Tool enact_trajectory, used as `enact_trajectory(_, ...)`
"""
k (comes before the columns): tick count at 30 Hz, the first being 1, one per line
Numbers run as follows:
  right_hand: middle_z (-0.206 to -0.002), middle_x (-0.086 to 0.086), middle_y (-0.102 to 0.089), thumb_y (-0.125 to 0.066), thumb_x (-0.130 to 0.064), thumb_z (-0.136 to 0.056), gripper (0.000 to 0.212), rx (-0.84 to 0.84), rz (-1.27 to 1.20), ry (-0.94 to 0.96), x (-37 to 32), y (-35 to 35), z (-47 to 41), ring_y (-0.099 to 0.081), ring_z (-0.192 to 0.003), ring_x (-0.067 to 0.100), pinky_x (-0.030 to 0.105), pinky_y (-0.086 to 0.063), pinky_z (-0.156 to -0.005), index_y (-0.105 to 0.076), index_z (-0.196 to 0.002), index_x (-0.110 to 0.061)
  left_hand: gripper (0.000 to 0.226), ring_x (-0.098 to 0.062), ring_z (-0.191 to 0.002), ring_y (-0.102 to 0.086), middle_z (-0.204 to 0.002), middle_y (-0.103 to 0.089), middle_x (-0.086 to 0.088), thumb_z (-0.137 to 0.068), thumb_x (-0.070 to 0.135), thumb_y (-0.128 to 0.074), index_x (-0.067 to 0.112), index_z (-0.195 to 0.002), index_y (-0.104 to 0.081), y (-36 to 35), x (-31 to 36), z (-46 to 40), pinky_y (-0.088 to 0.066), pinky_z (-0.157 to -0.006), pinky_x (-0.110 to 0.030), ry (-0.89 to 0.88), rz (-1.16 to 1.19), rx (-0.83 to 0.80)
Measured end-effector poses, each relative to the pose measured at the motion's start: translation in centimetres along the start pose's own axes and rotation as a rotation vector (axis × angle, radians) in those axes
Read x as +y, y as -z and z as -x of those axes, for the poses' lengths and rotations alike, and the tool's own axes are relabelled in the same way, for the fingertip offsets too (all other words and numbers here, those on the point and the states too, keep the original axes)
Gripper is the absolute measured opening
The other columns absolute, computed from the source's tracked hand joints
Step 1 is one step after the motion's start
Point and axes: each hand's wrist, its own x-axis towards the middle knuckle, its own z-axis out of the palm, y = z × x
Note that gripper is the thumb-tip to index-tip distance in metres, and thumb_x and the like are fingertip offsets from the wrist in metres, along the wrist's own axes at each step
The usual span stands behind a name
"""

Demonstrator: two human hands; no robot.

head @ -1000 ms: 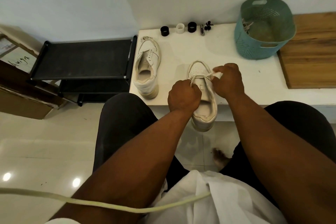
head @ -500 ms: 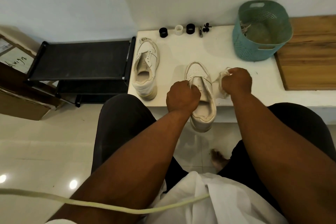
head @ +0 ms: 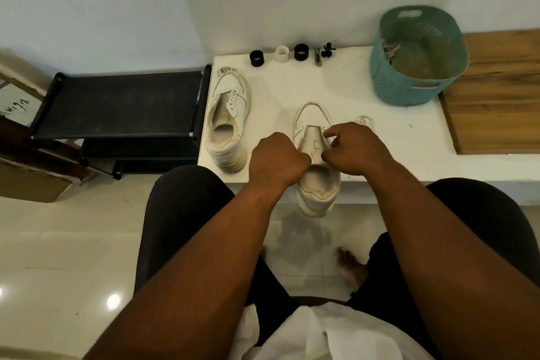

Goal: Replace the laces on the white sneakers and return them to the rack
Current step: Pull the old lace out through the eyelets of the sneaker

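Two white sneakers [head: 314, 137] are still lying unlaced on the white surface [head: 409, 137] beside the black rack [head: 117, 105] (nothing returned yet), the nearer one's tongue being gripped by both curled hands [head: 279, 156], relacing apparently pending.
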Motion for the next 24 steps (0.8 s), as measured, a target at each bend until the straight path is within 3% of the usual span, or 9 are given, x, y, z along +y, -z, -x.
enact_trajectory(3, -0.118, 0.005, -0.073, -0.063, -0.018, -0.088, 0.036, 0.229, -0.033, 0.105, -0.5, -0.8, -0.8, -0.065, -0.11, 0.027, 0.038, -0.051, -0.093, -0.072, -0.123, -0.02, 0.021, -0.023, -0.058, -0.053, -0.06, -0.053, 0.0, -0.078, 0.027, -0.06, 0.015, -0.061, -0.057, 0.0, 0.2, -1.1, -0.027, -0.047, -0.027, -0.028, 0.005, 0.152)
enact_trajectory(7, -0.127, 0.0, -0.071, -0.058, -0.021, -0.095, 0.034, 0.371, -0.178, 0.145, -0.8, -2.4, -2.6, -0.064, -0.118, 0.023, 0.035, -0.048, -0.102, -0.071, -0.126, -0.026, 0.021, -0.031, -0.09, -0.066, -0.097, -0.072, -0.006, -0.088, 0.027, -0.059, 0.016, -0.092, -0.076, 0.1, 0.3, -2.4, -0.042, -0.067, -0.031, -0.074, -0.011, 0.352)
enact_trajectory(11, -0.118, -0.009, -0.073, -0.061, -0.036, -0.096, 0.034, 0.35, -0.24, 0.166, -0.5, -2.5, -4.1, -0.071, -0.096, 0.017, 0.032, -0.053, -0.092, -0.066, -0.13, -0.034, 0.028, -0.027, -0.107, -0.066, -0.115, -0.072, 0.0, -0.091, 0.036, -0.059, 0.025, -0.111, -0.075, 0.7, 0.0, -3.6, -0.045, -0.078, -0.031, -0.008, 0.027, 0.285)
enact_trajectory(13, -0.109, -0.01, -0.074, -0.061, -0.035, -0.093, 0.032, 0.369, -0.392, 0.067, 0.8, -1.5, -5.2, -0.071, -0.091, 0.014, 0.036, -0.056, -0.093, -0.069, -0.124, -0.034, 0.036, -0.02, -0.112, -0.065, -0.118, -0.072, 0.007, -0.089, 0.046, -0.061, 0.031, -0.12, -0.072, 0.9, -0.2, -3.9, -0.046, -0.084, -0.029, 0.019, 0.091, 0.259)
enact_trajectory(15, -0.104, -0.009, -0.075, -0.059, -0.03, -0.087, 0.027, 0.509, -0.57, -0.132, 2.8, 0.2, -6.4, -0.072, -0.092, 0.015, 0.044, -0.059, -0.09, -0.075, -0.108, -0.034, 0.043, -0.014, -0.111, -0.065, -0.113, -0.072, 0.012, -0.087, 0.055, -0.063, 0.033, -0.124, -0.069, 1.3, 0.0, -4.0, -0.049, -0.091, -0.03, 0.02, 0.195, 0.279)
enact_trajectory(17, -0.103, -0.009, -0.074, -0.059, -0.023, -0.085, 0.023, 0.615, -0.64, -0.327, 4.0, 1.1, -6.6, -0.07, -0.096, 0.014, 0.038, -0.058, -0.091, -0.076, -0.098, -0.031, 0.042, -0.011, -0.103, -0.067, -0.103, -0.073, 0.013, -0.087, 0.055, -0.066, 0.032, -0.122, -0.07, 1.5, 0.3, -4.3, -0.053, -0.095, -0.034, 0.039, 0.372, 0.279)
enact_trajectory(20, -0.117, -0.006, -0.071, -0.059, -0.016, -0.091, 0.024, 0.501, -0.415, -0.354, 3.9, -0.3, -6.1, -0.064, -0.107, 0.014, 0.02, -0.042, -0.089, -0.076, -0.105, -0.026, 0.03, -0.011, -0.082, -0.071, -0.084, -0.074, 0.01, -0.084, 0.049, -0.072, 0.029, -0.106, -0.077, 1.3, 0.6, -4.9, -0.059, -0.087, -0.039, 0.064, 0.675, 0.258)
enact_trajectory(24, -0.141, 0.003, -0.06, -0.06, -0.016, -0.092, 0.048, 0.219, -0.189, -0.202, 3.2, -3.9, -5.2, -0.053, -0.131, 0.025, 0.029, -0.039, -0.109, -0.059, -0.14, -0.023, 0.017, -0.003, -0.073, -0.068, -0.075, -0.072, 0.012, -0.087, 0.04, -0.075, 0.027, -0.099, -0.079, 1.1, 1.0, -5.2, -0.06, -0.082, -0.033, 0.072, 0.772, 0.321)
